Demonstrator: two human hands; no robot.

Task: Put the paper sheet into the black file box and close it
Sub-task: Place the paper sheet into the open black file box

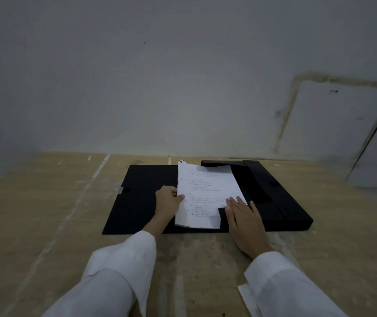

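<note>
The black file box [281, 202] lies open on the tan surface, its flat lid [137, 193] spread out to the left. A white paper sheet [205, 193] with printed text lies tilted across the box's left side, its left edge raised. My left hand [168, 201] pinches that raised left edge at mid-height. My right hand [243, 218] rests flat, fingers apart, on the sheet's lower right corner and the box's front flap. The sheet's top right corner tucks under a black flap of the box.
A tan wooden surface [45, 225] with pale streaks extends all around. A grey wall [183, 88] rises right behind the box. Another white sheet's corner [245, 296] peeks out under my right sleeve at the bottom right.
</note>
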